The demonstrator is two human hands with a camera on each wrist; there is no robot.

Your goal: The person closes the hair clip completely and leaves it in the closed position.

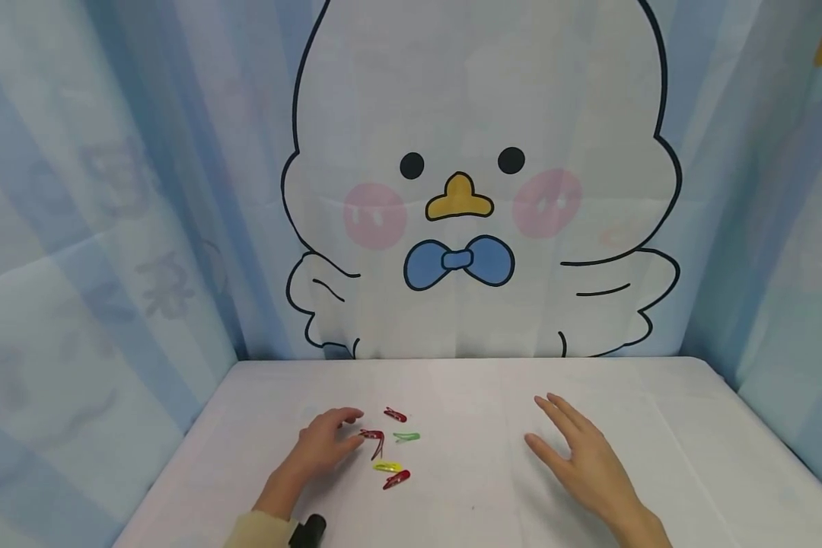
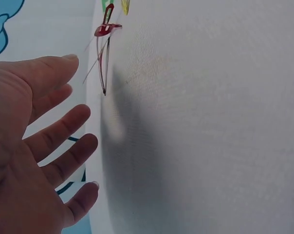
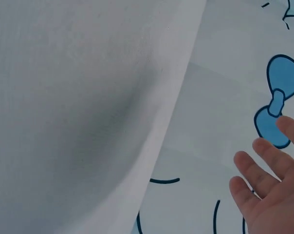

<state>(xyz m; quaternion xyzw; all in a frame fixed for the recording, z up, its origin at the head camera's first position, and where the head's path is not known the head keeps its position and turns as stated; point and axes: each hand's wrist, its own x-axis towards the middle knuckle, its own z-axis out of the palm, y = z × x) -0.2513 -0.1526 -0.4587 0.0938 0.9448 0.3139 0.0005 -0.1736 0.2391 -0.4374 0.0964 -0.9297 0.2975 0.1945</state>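
Observation:
Several hair clips lie in a loose group left of the table's middle. My left hand point(image 1: 323, 444) hovers beside them with its fingers spread and nothing in them. Nearest to its thumb is a red hair clip point(image 1: 372, 434) that is snapped apart; the left wrist view shows that red clip point(image 2: 104, 30) just beyond the thumb tip. A green clip point(image 1: 407, 438) lies to its right, another red clip point(image 1: 396, 415) behind. In front are a yellow clip point(image 1: 387, 466) and a third red clip point(image 1: 396, 479). Well to the right, my right hand point(image 1: 582, 460) is held over the table, fingers extended, holding nothing.
A white-covered table point(image 1: 466, 396) spreads beneath both hands. Behind it hangs a curtain point(image 1: 479, 99) printed with a cartoon bird, and blue-and-white curtains point(image 1: 75, 304) enclose the sides. A black device point(image 1: 308, 530) sits at the left wrist.

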